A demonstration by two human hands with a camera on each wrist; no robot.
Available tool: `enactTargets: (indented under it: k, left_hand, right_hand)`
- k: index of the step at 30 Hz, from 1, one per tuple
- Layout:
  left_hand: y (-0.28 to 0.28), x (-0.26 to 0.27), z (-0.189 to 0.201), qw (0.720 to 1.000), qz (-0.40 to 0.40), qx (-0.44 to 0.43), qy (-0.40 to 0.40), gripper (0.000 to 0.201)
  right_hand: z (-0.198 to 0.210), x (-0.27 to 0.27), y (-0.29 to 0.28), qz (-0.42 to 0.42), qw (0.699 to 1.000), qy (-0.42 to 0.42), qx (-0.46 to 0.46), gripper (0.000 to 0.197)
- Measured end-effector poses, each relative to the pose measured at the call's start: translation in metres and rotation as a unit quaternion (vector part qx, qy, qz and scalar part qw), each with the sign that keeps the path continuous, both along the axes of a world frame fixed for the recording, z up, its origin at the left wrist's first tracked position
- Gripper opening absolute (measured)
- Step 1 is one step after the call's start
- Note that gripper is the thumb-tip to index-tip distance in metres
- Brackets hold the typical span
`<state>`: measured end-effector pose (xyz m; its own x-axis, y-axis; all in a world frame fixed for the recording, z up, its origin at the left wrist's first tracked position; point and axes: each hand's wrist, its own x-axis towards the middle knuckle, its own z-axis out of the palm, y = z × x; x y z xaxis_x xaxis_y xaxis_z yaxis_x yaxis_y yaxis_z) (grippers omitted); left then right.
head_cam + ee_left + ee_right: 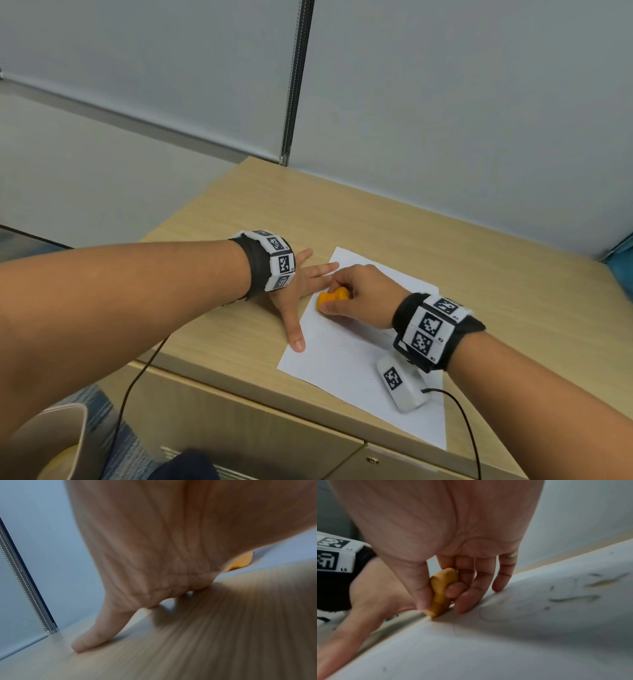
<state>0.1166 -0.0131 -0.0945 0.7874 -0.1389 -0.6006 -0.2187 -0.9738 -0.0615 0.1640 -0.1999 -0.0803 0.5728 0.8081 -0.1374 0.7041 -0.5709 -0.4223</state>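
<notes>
A white sheet of paper (356, 359) lies on the wooden table (342, 222). My right hand (356, 294) pinches a small orange eraser-like piece (332, 297) between thumb and fingers, its tip pressed on the paper near the sheet's left edge. In the right wrist view the orange piece (440, 592) touches the paper (505, 642) where faint pencil marks (573, 597) show. My left hand (301, 291) lies flat with fingers spread, holding down the paper's left edge. In the left wrist view my left hand (154, 561) presses the table, and a bit of the orange piece (240, 562) shows behind it.
A white tagged block (400, 385) with a black cable (466, 431) rests on the paper's near right part. Another cable (137, 377) hangs over the table's front left edge. Grey partition walls (445, 102) stand behind the table. Cabinet fronts (239, 428) lie below.
</notes>
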Motion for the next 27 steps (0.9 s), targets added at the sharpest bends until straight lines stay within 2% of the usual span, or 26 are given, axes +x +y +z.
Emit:
enactTargets:
  k: [5,11,13,15,16,17,21,24,27]
  left_hand:
    - [-0.002,0.001,0.003,1.0,0.007,0.0,0.006,0.149]
    - [-0.003,-0.003,0.005,1.0,-0.002,-0.001,-0.002,0.143]
    - [-0.003,-0.004,0.006,1.0,0.0,0.001,-0.005,0.145]
    - [-0.004,-0.005,0.007,1.0,-0.002,0.002,-0.012,0.146]
    - [-0.005,-0.005,0.007,1.0,-0.002,0.002,-0.014,0.146]
    - [-0.005,-0.005,0.007,1.0,-0.001,0.0,-0.015,0.146]
    - [-0.005,-0.005,0.006,1.0,-0.001,-0.011,-0.01,0.139]
    - [-0.005,-0.007,0.009,1.0,-0.001,-0.009,-0.011,0.139]
    - [-0.005,-0.005,0.007,1.0,-0.009,-0.001,-0.018,0.146]
  right_hand:
    - [0.014,0.0,-0.005,0.098,0.989,0.052,-0.096,0.023]
    - [0.009,0.007,0.006,0.045,0.998,-0.036,-0.036,0.02]
    - [0.012,0.004,0.001,0.082,0.994,0.015,-0.072,0.02]
    - [0.021,-0.001,-0.005,0.124,0.977,0.08,-0.151,0.025]
    - [0.024,-0.002,-0.006,0.134,0.972,0.087,-0.172,0.026]
    - [0.026,-0.001,-0.006,0.131,0.975,0.075,-0.166,0.025]
    - [0.016,0.006,0.008,0.053,0.998,0.004,-0.045,0.02]
    - [0.014,-0.004,0.004,0.061,0.996,-0.01,-0.071,0.02]
    - [0.02,-0.019,-0.011,0.107,0.985,0.046,-0.129,0.021]
